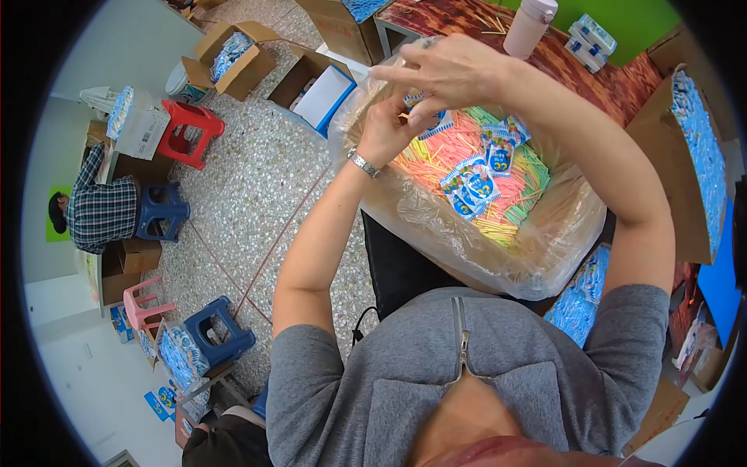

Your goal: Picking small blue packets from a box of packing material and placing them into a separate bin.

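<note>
Both my hands are over the far left part of a box lined with a clear plastic bag [459,241]. Inside lie many thin pastel sticks [447,148] in pink, yellow, green and orange, with several small blue-and-white packets [475,187] on top. My left hand [387,128] has its fingers curled together; what they hold, if anything, is hidden. My right hand [443,74] is just beyond it, fingers stretched out and apart, its thumb close to the left fingertips. Part of a blue-and-white packet [440,127] shows beneath my hands; I cannot tell whether either touches it.
A pink bottle [531,29] stands on the red patterned table [630,86] behind the box. Cartons of packets [700,156] stand at right. On the left are open cartons [233,58], a red stool [189,132], blue stools [220,331] and a seated person in plaid [105,206].
</note>
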Available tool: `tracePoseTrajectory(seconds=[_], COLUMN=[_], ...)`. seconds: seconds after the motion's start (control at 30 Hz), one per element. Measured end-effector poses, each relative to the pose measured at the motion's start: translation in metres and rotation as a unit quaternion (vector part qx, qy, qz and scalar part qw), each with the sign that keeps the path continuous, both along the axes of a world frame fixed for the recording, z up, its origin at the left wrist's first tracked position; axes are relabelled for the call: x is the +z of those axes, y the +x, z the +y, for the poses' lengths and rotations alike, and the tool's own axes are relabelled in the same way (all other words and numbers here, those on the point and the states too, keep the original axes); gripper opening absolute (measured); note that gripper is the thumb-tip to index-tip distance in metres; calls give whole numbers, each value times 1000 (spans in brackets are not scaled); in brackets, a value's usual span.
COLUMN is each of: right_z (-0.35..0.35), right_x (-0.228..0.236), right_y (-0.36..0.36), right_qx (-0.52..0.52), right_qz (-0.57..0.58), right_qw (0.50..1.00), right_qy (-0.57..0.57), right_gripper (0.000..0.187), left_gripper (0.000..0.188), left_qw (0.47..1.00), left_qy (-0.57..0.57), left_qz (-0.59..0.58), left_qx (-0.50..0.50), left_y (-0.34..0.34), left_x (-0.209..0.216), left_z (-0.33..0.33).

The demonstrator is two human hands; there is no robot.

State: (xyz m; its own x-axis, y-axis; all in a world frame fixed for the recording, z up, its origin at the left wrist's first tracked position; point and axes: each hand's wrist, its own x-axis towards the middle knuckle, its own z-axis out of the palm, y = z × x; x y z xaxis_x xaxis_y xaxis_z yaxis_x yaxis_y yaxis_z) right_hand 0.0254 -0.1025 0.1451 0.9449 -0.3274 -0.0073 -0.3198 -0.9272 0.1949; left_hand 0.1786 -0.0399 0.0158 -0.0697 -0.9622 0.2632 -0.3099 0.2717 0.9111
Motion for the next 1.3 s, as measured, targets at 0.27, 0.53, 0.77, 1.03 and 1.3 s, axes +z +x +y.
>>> tracePoseTrajectory(seconds=[0.27,0.53,0.77,1.03,1.3], right_z=[-41,-41,-42,-52,-37], right_x=[-86,-227,-244,-216,-201], right_y=[-1,-28,-16,-31,-33], right_qx=[-48,-202,-188,-147,-144], right_qz=[-546,-73,-40,-214,-46], right_qw=[776,962,972,948,981], right_qy=[313,169,133,182,124], right_gripper=[36,17,23,20,17], left_gripper=[30,30,29,27,24], left_qw=[996,989,993,983,977], left_qy=[9,37,13,32,56], left_qz=[94,141,109,169,183], left_qx=[-1,27,34,67,95], left_y=[15,18,18,18,18], left_x=[-3,-11,-16,-14,-10], left_z=[-2,1,0,1,3])
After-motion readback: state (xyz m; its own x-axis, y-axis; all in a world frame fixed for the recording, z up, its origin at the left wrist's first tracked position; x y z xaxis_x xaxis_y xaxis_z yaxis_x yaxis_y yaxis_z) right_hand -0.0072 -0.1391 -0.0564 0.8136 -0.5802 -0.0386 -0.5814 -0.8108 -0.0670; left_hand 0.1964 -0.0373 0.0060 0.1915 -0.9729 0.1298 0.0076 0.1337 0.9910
